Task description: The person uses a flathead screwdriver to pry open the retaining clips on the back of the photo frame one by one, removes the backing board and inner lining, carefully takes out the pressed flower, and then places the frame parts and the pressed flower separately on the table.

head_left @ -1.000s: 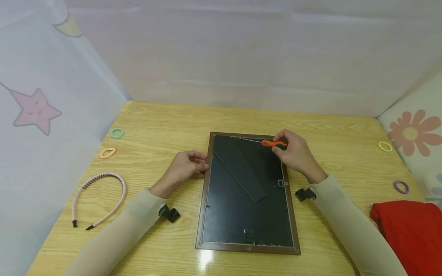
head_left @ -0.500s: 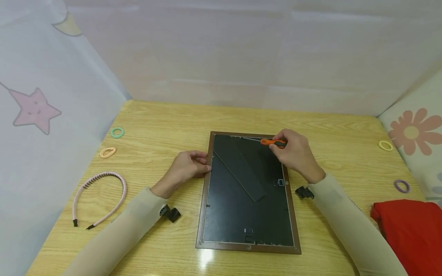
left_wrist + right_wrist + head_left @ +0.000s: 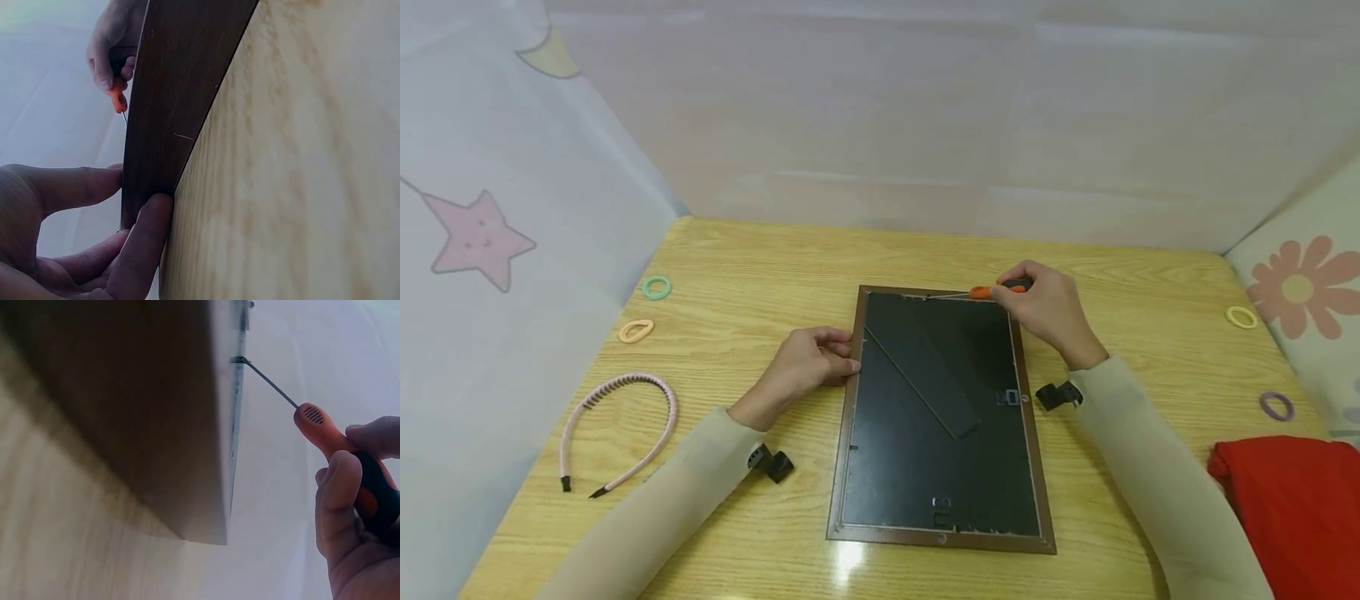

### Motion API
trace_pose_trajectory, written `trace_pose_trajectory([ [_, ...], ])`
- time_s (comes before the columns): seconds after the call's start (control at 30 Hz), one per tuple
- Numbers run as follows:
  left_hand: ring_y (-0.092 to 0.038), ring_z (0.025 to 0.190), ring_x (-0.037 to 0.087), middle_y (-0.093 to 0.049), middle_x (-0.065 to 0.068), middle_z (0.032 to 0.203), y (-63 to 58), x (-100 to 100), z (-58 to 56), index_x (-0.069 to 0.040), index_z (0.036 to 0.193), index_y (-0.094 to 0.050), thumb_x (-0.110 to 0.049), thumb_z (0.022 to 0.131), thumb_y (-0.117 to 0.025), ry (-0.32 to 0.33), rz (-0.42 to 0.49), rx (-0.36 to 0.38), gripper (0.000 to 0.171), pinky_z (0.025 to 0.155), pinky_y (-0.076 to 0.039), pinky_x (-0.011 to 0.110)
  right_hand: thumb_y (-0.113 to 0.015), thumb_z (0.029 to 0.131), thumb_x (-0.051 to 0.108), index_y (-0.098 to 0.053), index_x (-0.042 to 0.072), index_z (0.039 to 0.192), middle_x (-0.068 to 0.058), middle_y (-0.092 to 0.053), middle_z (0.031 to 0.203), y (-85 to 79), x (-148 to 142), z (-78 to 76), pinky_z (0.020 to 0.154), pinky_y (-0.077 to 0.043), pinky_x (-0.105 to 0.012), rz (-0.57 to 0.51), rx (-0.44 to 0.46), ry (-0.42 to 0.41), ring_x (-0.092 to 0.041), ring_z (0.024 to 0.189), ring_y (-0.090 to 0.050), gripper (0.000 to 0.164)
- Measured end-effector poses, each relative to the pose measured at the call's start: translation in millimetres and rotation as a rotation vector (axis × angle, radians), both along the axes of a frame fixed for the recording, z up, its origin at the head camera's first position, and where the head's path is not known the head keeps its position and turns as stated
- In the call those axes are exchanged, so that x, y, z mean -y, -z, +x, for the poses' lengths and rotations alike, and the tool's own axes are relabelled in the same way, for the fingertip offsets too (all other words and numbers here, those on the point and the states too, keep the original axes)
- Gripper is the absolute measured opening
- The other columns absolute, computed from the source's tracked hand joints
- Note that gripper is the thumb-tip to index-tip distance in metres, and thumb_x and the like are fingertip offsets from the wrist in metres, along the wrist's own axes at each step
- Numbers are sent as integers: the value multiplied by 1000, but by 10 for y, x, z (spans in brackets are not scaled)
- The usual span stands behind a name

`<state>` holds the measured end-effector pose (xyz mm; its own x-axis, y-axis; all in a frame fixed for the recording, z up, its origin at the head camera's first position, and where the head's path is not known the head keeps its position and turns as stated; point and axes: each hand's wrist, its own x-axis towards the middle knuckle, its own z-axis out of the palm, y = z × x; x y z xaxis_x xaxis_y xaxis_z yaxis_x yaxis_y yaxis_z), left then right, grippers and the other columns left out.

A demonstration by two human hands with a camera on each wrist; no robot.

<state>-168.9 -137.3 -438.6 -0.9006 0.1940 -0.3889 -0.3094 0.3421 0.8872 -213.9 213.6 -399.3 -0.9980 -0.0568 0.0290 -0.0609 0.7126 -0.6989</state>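
Screwdriver gripped by right hand meets frame's far edge, table beyond; left hand pinches left edge.

Plain long cream sleeves, each with a small, blocky black mount at its cuff

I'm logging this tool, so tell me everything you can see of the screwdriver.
The screwdriver has an orange handle with black sections and dark slots near the shaft, which is thin and looks like metal. The right hand grips the handle. In the head view, the shaft points left along the far edge of the picture frame; in the right wrist view, its end appears to meet a small dark tab there.
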Motion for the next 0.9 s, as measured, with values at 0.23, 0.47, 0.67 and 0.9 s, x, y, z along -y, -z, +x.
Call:
trace_pose_trajectory([
  [0.23, -72, 91, 14, -62, 15, 124, 7, -14, 1, -3, 136, -59, -5, 84, -80, -10, 50, 27, 56, 83, -64, 31, -70, 93, 42, -70, 14, 110, -17, -74, 85, -15, -41, -82, 59, -56, -39, -95, 61, 10, -35, 71, -69, 33],
  [0.47, -72, 90, 14, -62, 15, 124, 10, -19, -2, -4, 136, -59, -5, 84, -80, -8, 51, 29, 56, 83, -64, 32, -69, 93, 43, -69, 15, 110, -17, -73, 86, 19, -65, -132, 57, -56, -39, -112, 101, 34, -30, 66, -67, 33],
  [0.67, -72, 91, 15, -61, 15, 123, 20, -4, -7, -3, 135, -59, -6, 84, -81, -11, 47, 22, 56, 84, -64, 32, -70, 92, 44, -70, 16, 109, -18, -72, 87, 7, -62, -118, 47, -42, -30, -94, 90, 39, -26, 59, -56, 33],
  [0.9, -72, 91, 14, -62, 15, 123, 24, 9, -2, -4, 136, -60, -7, 85, -80, -14, 31, 13, 55, 84, -64, 31, -71, 92, 48, -70, 18, 110, -16, -71, 81, 6, -69, -82, 47, -42, -32, -92, 77, 19, -21, 53, -48, 35],
])
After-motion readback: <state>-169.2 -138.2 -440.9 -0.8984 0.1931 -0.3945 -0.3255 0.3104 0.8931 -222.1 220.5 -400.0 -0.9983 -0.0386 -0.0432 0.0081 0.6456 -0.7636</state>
